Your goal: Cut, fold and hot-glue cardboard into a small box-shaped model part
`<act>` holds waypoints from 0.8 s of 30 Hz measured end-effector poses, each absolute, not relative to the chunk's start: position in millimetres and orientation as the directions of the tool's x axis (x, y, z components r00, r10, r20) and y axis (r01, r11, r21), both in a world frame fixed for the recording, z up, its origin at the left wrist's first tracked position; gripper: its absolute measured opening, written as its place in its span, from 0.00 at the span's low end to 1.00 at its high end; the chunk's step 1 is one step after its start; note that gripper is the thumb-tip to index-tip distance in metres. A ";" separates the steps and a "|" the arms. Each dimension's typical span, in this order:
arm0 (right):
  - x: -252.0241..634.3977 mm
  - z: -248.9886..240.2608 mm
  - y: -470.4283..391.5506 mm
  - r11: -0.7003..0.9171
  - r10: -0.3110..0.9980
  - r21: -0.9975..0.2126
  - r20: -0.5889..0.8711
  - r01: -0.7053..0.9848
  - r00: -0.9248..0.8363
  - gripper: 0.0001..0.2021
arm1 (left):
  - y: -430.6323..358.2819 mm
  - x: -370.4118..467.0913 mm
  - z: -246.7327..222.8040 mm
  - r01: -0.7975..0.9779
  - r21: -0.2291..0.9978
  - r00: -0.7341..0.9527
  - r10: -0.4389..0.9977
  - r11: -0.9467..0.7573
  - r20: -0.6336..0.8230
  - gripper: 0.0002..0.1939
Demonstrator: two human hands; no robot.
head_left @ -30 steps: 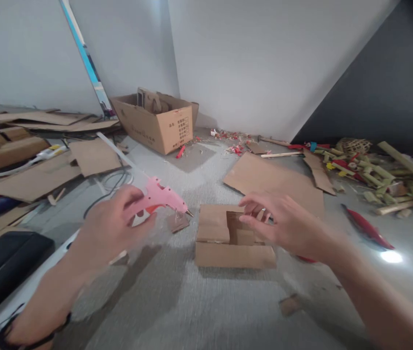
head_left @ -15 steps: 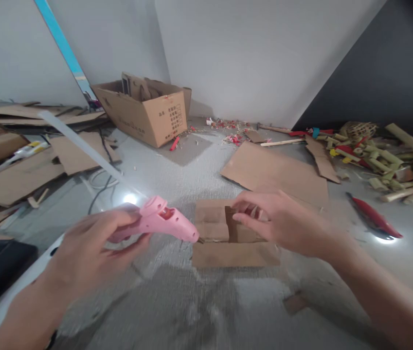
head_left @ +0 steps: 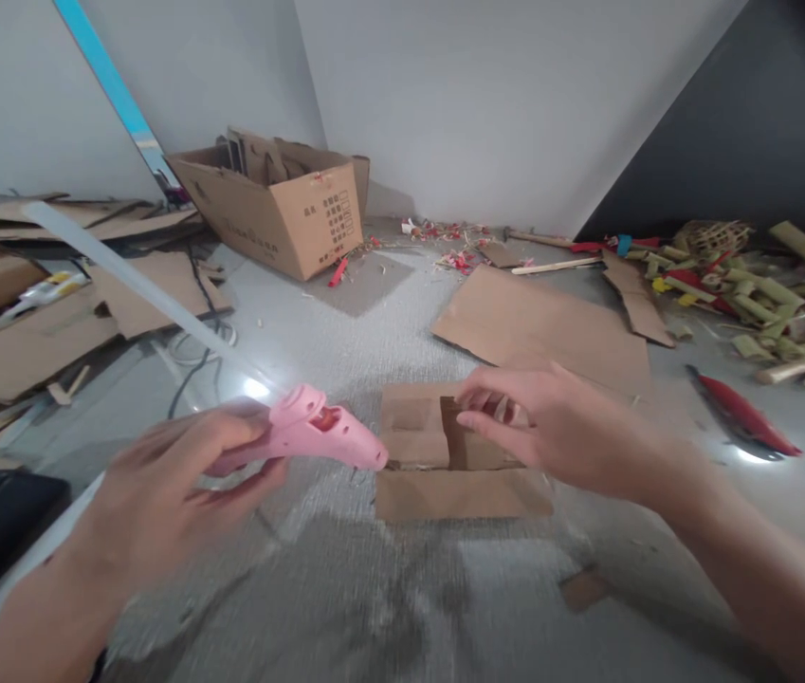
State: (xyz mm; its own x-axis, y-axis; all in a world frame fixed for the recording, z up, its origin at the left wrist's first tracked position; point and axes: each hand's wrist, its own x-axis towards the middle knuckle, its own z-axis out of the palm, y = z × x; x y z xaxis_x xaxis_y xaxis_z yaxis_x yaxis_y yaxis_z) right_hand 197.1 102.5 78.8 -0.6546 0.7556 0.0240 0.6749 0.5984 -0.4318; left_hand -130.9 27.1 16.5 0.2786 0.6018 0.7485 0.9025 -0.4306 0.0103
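Observation:
My left hand [head_left: 160, 493] is closed around a pink hot glue gun [head_left: 323, 436], and a long translucent glue stick [head_left: 124, 280] sticks out from its back. The gun's nozzle points right, at the left side of a small folded cardboard piece [head_left: 412, 436] on the floor. Over the right part of that cardboard is my right hand [head_left: 516, 417], fingers curled and thumb apart from the index finger. Nothing shows between those fingertips; whether they touch the cardboard I cannot tell. The hand hides the cardboard's far right corner.
A big cardboard box [head_left: 266, 213] stands at the back left. Behind my right hand lies a flat cardboard sheet [head_left: 537, 318]. On the right are a red-handled tool [head_left: 747, 413] and a heap of bamboo pieces [head_left: 764, 304]. Cardboard scraps [head_left: 25, 332] and a cable [head_left: 213, 341] lie left.
The view has shifted slightly. My left hand still grips the glue gun with its nozzle by the cardboard's left side, and my right hand stays over the cardboard's right part.

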 end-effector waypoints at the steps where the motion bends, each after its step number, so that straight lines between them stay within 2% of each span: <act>1: 196.8 78.4 102.3 0.597 0.756 -0.429 0.018 0.678 -0.654 0.06 | 26.1 -131.5 16.5 0.905 0.002 0.280 0.599 -0.425 0.750 0.17; 11: 197.2 80.5 100.8 0.600 0.756 -0.408 0.007 0.688 -0.655 0.07 | 25.3 -132.1 19.5 0.875 0.031 0.299 0.590 -0.482 0.750 0.15; 16: 197.6 82.8 99.8 0.600 0.745 -0.419 -0.017 0.681 -0.667 0.07 | 24.3 -131.3 19.8 0.869 0.011 0.310 0.562 -0.494 0.767 0.12; 24: 198.1 85.0 97.9 0.581 0.763 -0.409 -0.026 0.704 -0.645 0.07 | 23.3 -129.4 19.9 0.865 -0.003 0.318 0.544 -0.501 0.777 0.11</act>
